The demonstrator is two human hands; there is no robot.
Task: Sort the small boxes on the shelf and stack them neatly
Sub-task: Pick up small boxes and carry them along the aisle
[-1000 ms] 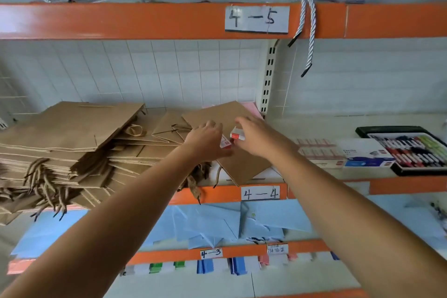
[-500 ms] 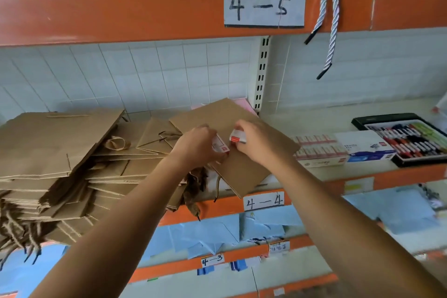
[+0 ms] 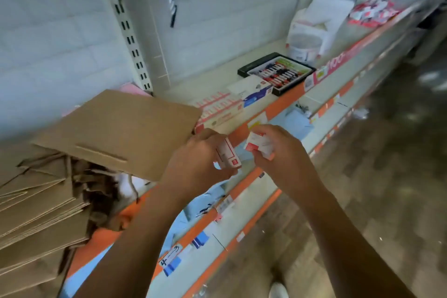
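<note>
**Two boxes off the ledge — a slip means the floor**

Head view: my left hand (image 3: pixel 198 164) is curled round a small white cardboard box with red edging (image 3: pixel 228 155). My right hand (image 3: pixel 280 155) pinches another small white-and-red box (image 3: pixel 257 144), and through the blur I cannot tell whether it is one or two. Both boxes hang in the air just in front of the orange metal shelf edge (image 3: pixel 286 100), near each other but apart. They are short of the flat row of white-and-red boxes (image 3: pixel 219 107) lying on the shelf.

I judge the risk to be a loose pinch — a dropped box would fall to the lower shelves or the floor. Reaching back in, my left forearm could also knock the overhanging brown paper bag (image 3: pixel 125 128).
</note>
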